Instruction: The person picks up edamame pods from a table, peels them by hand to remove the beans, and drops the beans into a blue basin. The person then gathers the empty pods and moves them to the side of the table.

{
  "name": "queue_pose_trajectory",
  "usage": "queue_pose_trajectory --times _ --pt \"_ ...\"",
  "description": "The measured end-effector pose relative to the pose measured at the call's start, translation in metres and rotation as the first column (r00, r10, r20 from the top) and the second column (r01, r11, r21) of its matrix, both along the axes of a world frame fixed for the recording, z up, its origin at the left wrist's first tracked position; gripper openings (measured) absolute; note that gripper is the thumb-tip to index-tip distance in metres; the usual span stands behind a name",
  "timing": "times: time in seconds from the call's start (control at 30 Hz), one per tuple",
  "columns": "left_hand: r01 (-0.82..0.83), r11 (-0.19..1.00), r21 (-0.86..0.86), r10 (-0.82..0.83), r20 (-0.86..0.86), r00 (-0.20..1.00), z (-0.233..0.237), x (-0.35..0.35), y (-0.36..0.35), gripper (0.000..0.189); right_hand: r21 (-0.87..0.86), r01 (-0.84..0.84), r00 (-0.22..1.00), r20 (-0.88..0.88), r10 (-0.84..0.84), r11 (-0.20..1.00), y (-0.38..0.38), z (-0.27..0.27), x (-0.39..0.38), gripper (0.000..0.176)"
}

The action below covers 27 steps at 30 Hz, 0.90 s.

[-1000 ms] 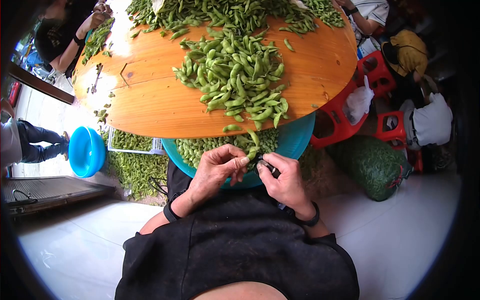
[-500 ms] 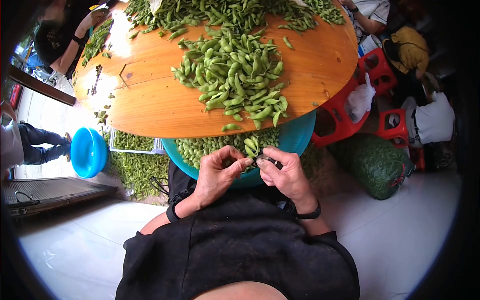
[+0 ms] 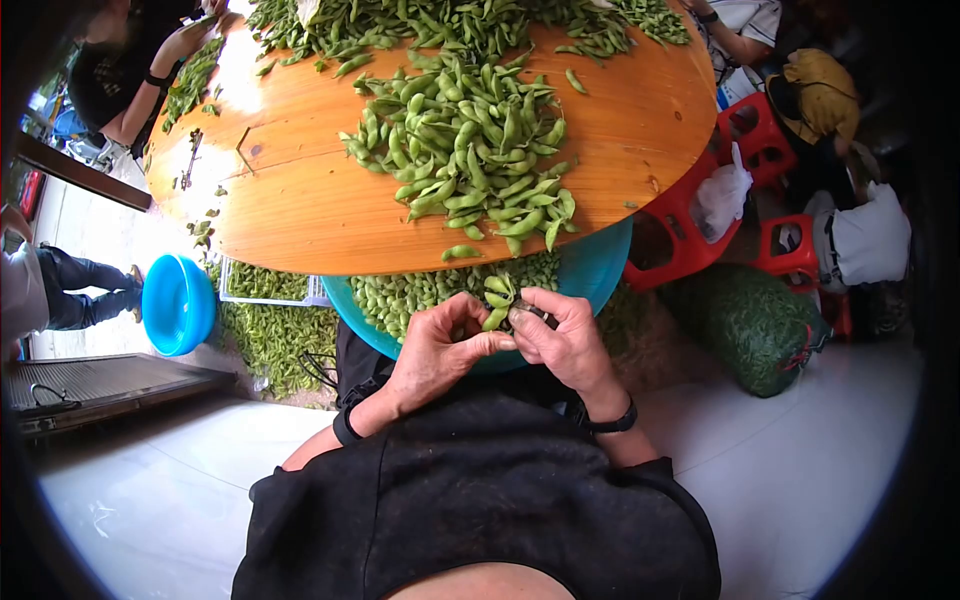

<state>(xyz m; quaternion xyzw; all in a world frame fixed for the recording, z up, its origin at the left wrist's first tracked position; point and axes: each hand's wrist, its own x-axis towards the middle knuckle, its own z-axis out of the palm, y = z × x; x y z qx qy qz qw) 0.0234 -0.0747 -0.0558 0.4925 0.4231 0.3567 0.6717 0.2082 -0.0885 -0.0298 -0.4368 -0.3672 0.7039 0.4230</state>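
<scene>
My left hand (image 3: 437,348) and my right hand (image 3: 567,342) meet over a blue basin (image 3: 603,262) at the table's edge. Between their closed fingertips is a green soybean pod (image 3: 498,292), which looks split open. Something small and dark (image 3: 541,315) shows at my right thumb and forefinger; its kind is unclear. Shelled green soybeans (image 3: 395,300) fill much of the basin behind my hands. On the wooden table (image 3: 300,205) just beyond lies a heap of whole soybean pods (image 3: 470,145).
More pods spread over the floor (image 3: 275,335) at left, near a blue tub (image 3: 178,305) and a white crate (image 3: 265,285). Red stools (image 3: 690,225) and a full green net sack (image 3: 745,330) are at right. Other people sit around the table, one person's hand (image 3: 190,38) at upper left.
The pod between my fingertips has turned and now shows more of its opened halves. My left thumb has shifted slightly lower and to the right. Another person's hand at upper left has moved.
</scene>
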Motion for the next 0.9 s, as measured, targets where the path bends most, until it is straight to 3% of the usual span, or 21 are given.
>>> queue_pose_trajectory --times 0.03,0.07,0.1,0.2,0.27,0.4,0.47,0.5,0.57,0.73,0.8,0.9 --pt "-0.012 0.981 0.194 0.035 -0.119 0.992 -0.002 0.001 0.0 0.023 0.024 -0.008 0.995 0.1 0.006 1.0 -0.002 0.0 -0.001 0.011" --pt "0.026 0.963 0.267 0.041 -0.24 0.97 -0.002 -0.002 0.0 0.025 0.046 0.004 0.984 0.175 -0.012 0.999 -0.003 0.0 -0.003 0.009" --pt "0.027 0.963 0.267 0.04 -0.241 0.97 0.002 -0.002 0.0 0.025 0.046 0.005 0.985 0.175 -0.013 0.999 -0.003 0.0 -0.003 0.009" --pt "0.007 0.978 0.211 0.039 -0.214 0.976 0.011 -0.002 0.004 0.029 0.129 0.017 0.966 0.253 -0.049 0.991 -0.004 0.0 -0.003 0.009" --pt "0.179 0.963 -0.203 -0.202 -0.096 0.975 0.015 -0.013 0.014 0.033 0.131 0.028 0.962 0.265 -0.062 0.991 -0.005 0.0 -0.004 0.01" --pt "0.201 0.96 -0.194 -0.215 -0.05 0.975 0.012 -0.01 0.013 0.034 0.082 0.023 0.964 0.263 -0.044 0.996 -0.003 -0.007 -0.005 0.01" --pt "0.203 0.949 -0.242 -0.205 0.016 0.979 0.012 -0.007 0.011 0.028 0.398 -0.021 0.869 0.461 -0.18 0.917 -0.003 -0.015 -0.008 0.005" --pt "0.203 0.949 -0.243 -0.205 0.017 0.979 0.009 -0.005 0.009 0.028 0.398 -0.022 0.869 0.462 -0.179 0.917 -0.002 -0.015 -0.01 0.005" --pt "0.079 0.984 -0.159 -0.091 -0.072 0.993 0.0 0.001 0.005 0.025 0.597 -0.124 0.733 0.594 -0.333 0.793 -0.001 -0.012 -0.013 0.006" --pt "0.025 0.982 -0.187 -0.039 -0.072 0.997 0.002 0.003 0.006 0.015 0.616 -0.109 0.739 0.575 -0.351 0.78 0.001 -0.015 -0.019 0.008" --pt "0.025 0.952 -0.304 -0.007 0.061 0.998 -0.004 0.003 0.008 0.012 0.54 -0.079 0.779 0.558 -0.286 0.838 0.004 -0.018 -0.016 0.006" --pt "0.035 0.962 -0.27 -0.014 0.082 0.997 -0.006 0.0 0.009 0.013 0.4 -0.032 0.827 0.525 -0.2 0.916 0.004 -0.016 -0.013 0.01"
